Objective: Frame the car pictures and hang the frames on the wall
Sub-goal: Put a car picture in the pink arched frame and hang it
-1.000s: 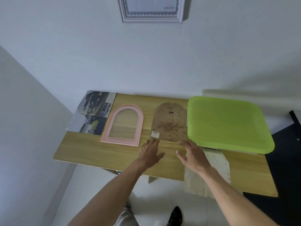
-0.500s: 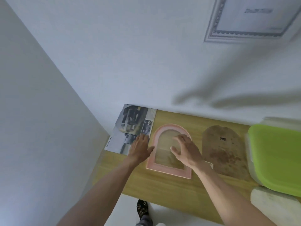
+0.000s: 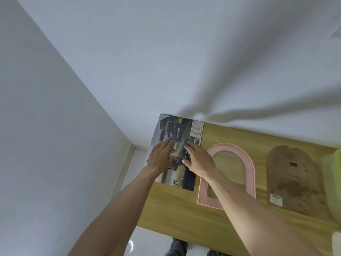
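Left hand lies flat, fingers straight, on the car pictures; right hand rests beside it, fingers loosely spread, gripping nothing. The sheets' long axis runs away from the person. Right of both hands lies the pink frame, nearer the right hand, then the backing board.

We see both bare arms reaching up from the bottom of the frame toward its middle. Our left hand and right hand lie flat, palms down, fingers straight, side by side.
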A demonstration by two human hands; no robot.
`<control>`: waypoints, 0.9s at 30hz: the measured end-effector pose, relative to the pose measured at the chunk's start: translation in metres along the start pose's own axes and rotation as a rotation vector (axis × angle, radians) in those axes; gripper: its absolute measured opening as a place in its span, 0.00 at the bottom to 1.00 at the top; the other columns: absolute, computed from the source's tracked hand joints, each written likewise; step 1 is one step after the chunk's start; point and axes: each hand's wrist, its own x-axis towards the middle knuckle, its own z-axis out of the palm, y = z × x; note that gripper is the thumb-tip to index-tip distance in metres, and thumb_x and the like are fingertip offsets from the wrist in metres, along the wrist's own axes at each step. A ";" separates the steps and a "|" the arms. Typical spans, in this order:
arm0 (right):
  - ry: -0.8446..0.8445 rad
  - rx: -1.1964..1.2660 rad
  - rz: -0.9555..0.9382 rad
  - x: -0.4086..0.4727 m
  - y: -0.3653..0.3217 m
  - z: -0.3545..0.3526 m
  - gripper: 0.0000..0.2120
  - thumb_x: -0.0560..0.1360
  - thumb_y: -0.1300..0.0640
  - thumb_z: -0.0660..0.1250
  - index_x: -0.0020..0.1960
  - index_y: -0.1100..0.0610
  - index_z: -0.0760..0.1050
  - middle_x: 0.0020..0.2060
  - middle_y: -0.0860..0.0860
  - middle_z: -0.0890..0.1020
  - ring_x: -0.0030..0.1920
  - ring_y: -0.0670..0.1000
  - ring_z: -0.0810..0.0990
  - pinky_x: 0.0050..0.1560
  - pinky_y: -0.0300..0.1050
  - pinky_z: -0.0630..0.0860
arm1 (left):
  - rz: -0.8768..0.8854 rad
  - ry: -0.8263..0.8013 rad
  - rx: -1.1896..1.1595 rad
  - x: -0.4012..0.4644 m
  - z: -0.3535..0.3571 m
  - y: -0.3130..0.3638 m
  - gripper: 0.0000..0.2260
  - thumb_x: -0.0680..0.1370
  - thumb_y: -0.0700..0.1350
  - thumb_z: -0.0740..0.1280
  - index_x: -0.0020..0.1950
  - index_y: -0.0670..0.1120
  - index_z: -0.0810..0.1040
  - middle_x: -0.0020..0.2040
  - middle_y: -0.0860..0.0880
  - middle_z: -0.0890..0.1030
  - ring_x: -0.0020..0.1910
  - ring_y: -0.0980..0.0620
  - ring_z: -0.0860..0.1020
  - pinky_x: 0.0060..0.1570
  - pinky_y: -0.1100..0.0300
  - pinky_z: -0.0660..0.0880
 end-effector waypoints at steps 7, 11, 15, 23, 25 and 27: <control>-0.027 -0.026 0.056 0.013 -0.008 0.011 0.23 0.80 0.52 0.66 0.72 0.59 0.69 0.72 0.55 0.70 0.73 0.55 0.67 0.62 0.52 0.76 | 0.200 0.117 0.153 0.001 0.008 -0.018 0.20 0.78 0.55 0.60 0.62 0.44 0.78 0.63 0.46 0.78 0.62 0.44 0.76 0.62 0.51 0.71; 0.099 -0.012 -0.013 0.009 -0.009 0.022 0.16 0.76 0.56 0.69 0.61 0.60 0.76 0.59 0.55 0.77 0.59 0.57 0.77 0.44 0.52 0.81 | 0.320 0.218 0.248 0.003 0.011 -0.027 0.20 0.82 0.54 0.52 0.53 0.45 0.80 0.53 0.48 0.81 0.52 0.46 0.79 0.56 0.52 0.74; 0.225 -0.027 -0.061 0.007 -0.015 0.023 0.11 0.72 0.63 0.73 0.54 0.59 0.80 0.48 0.55 0.80 0.44 0.58 0.82 0.30 0.49 0.79 | 0.321 0.235 0.186 0.002 0.004 -0.023 0.19 0.82 0.55 0.53 0.50 0.47 0.81 0.50 0.50 0.82 0.50 0.48 0.80 0.55 0.53 0.74; 0.415 0.028 -0.147 -0.004 -0.019 -0.021 0.19 0.72 0.71 0.69 0.59 0.57 0.74 0.49 0.55 0.80 0.36 0.56 0.81 0.30 0.47 0.79 | 0.252 0.358 0.024 0.007 -0.035 -0.024 0.17 0.77 0.51 0.70 0.64 0.47 0.78 0.60 0.48 0.81 0.60 0.45 0.78 0.65 0.52 0.70; 0.462 0.072 -0.162 -0.009 -0.016 -0.035 0.24 0.72 0.71 0.68 0.63 0.54 0.70 0.51 0.54 0.79 0.39 0.54 0.81 0.33 0.47 0.81 | 0.156 0.403 -0.091 0.013 -0.052 -0.015 0.18 0.76 0.50 0.70 0.65 0.47 0.76 0.60 0.47 0.81 0.61 0.44 0.77 0.65 0.50 0.70; 0.512 0.156 -0.148 -0.015 -0.012 -0.049 0.28 0.72 0.72 0.68 0.66 0.51 0.69 0.52 0.53 0.78 0.41 0.51 0.79 0.37 0.46 0.82 | 0.079 0.437 -0.237 0.019 -0.071 -0.005 0.21 0.75 0.49 0.72 0.67 0.47 0.75 0.61 0.47 0.80 0.60 0.45 0.76 0.64 0.50 0.70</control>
